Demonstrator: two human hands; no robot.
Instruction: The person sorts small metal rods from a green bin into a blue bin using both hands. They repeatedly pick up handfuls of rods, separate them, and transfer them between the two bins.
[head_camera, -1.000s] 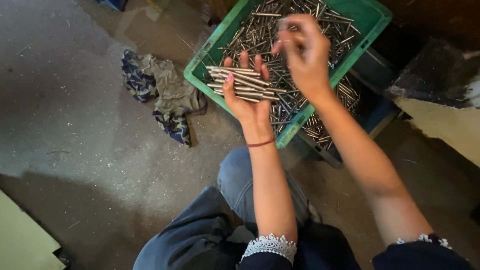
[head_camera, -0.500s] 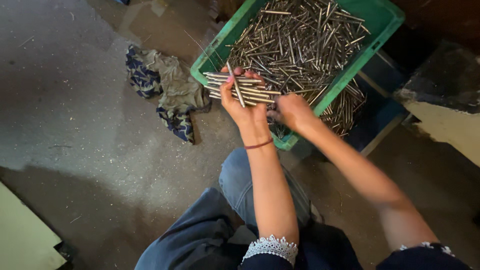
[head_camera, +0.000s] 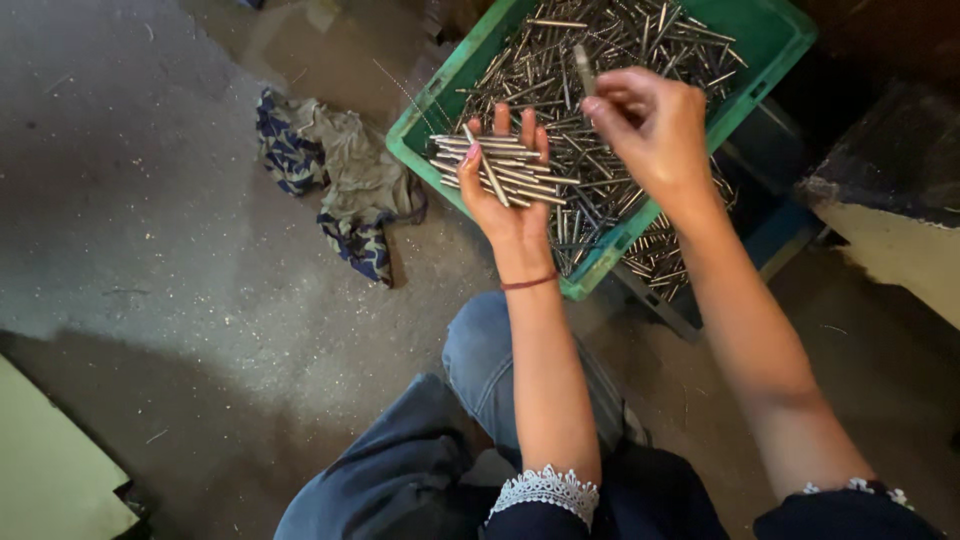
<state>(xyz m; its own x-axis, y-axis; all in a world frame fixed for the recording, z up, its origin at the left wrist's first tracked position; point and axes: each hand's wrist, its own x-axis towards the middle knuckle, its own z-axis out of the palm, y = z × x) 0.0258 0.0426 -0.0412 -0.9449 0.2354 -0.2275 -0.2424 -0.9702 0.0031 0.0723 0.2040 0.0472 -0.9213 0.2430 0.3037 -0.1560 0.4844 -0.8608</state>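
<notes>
My left hand (head_camera: 505, 195) is held palm up over the near left corner of a green plastic crate (head_camera: 770, 40), with a bundle of thin metal rods (head_camera: 495, 168) lying across its palm and fingers. Up and to the right, my right hand (head_camera: 650, 125) pinches a single metal rod (head_camera: 583, 68) upright between fingertips, above the crate. The crate is filled with several loose metal rods (head_camera: 600, 40) of the same kind.
A crumpled patterned rag (head_camera: 340, 180) lies on the dusty concrete floor (head_camera: 150, 200) left of the crate. A dark block with a pale side (head_camera: 890, 200) stands at the right. My knees in blue jeans (head_camera: 480, 360) are below the hands. A pale board (head_camera: 50, 470) sits bottom left.
My right hand has risen from beside the left wrist to above the crate, now pinching one rod. The left hand still carries its bundle.
</notes>
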